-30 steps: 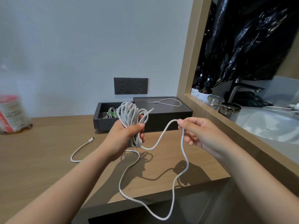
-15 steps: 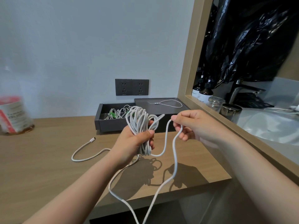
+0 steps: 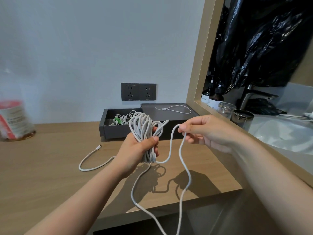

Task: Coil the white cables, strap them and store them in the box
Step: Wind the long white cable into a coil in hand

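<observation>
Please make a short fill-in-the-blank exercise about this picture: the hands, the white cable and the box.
1. The coiled bundle of white cable is held in the ____ hand.
2. The right hand pinches a loose ____ of the cable.
3. The plug end of the cable lies on the wooden ____.
4. The strapped cables in the grey box carry a ____ strap.

Missing words: left; loop; table; green

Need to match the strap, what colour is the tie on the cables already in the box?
Green, on the coiled cables inside the dark grey box, seen in the head view.
</observation>
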`<control>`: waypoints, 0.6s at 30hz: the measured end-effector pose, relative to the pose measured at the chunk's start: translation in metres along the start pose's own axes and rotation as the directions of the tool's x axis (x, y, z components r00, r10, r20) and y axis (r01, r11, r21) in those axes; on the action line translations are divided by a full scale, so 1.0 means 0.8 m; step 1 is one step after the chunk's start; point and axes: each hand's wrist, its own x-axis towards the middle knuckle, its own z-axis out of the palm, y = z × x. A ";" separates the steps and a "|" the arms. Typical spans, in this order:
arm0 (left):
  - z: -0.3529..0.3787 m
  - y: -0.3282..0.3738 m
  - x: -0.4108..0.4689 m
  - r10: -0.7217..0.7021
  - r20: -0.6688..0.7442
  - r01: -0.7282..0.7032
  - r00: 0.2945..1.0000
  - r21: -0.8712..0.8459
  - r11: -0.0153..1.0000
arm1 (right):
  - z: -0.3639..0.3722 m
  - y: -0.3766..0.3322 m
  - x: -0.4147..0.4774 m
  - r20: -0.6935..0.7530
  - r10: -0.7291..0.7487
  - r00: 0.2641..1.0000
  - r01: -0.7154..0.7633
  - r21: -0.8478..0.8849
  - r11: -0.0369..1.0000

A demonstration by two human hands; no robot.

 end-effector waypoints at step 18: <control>0.022 0.027 -0.011 0.053 0.184 -0.092 0.981 0.209 0.974 | 0.019 -0.008 0.001 -0.002 -0.017 1.000 0.017 0.117 0.993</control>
